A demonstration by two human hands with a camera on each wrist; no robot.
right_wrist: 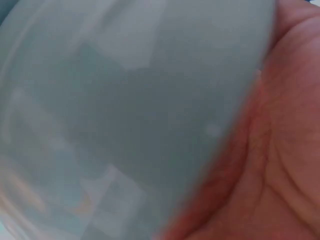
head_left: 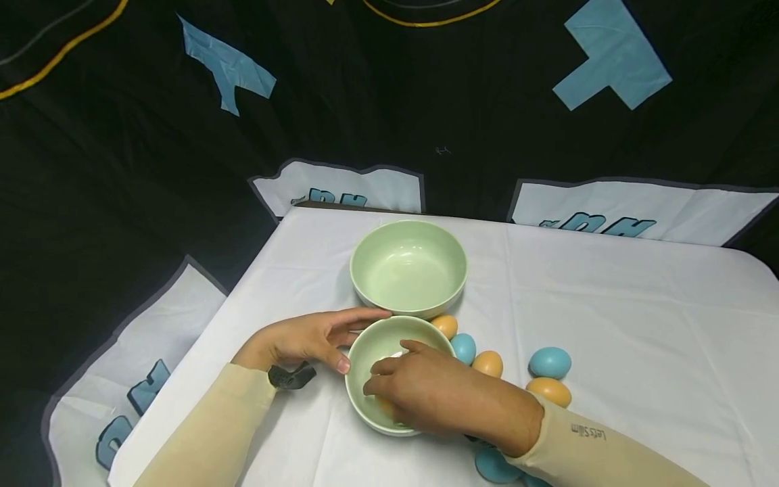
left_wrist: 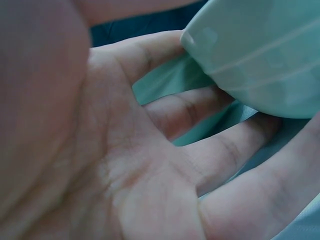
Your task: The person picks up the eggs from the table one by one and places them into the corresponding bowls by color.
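Note:
In the head view a small pale green bowl [head_left: 360, 352] stands on the white-covered table. My left hand [head_left: 316, 338] is at its left side, thumb near the rim and fingers reaching behind. The left wrist view shows spread, fairly straight fingers [left_wrist: 175, 110] against the bowl's outer wall [left_wrist: 260, 65]. Reaching inside the bowl, my right hand [head_left: 426, 389] has its fingers bent down around an orange egg [head_left: 385, 406], mostly hidden under them. The bowl's blurred wall [right_wrist: 125, 115] fills much of the right wrist view beside my palm; the fingertips are hidden there.
A larger pale green bowl [head_left: 409, 267] stands just behind the small one. Along the right side lie orange [head_left: 489, 364] and blue eggs [head_left: 464, 348]. Another blue egg [head_left: 550, 363] and orange egg [head_left: 549, 391] sit farther right. More blue eggs [head_left: 496, 467] show beneath my right forearm.

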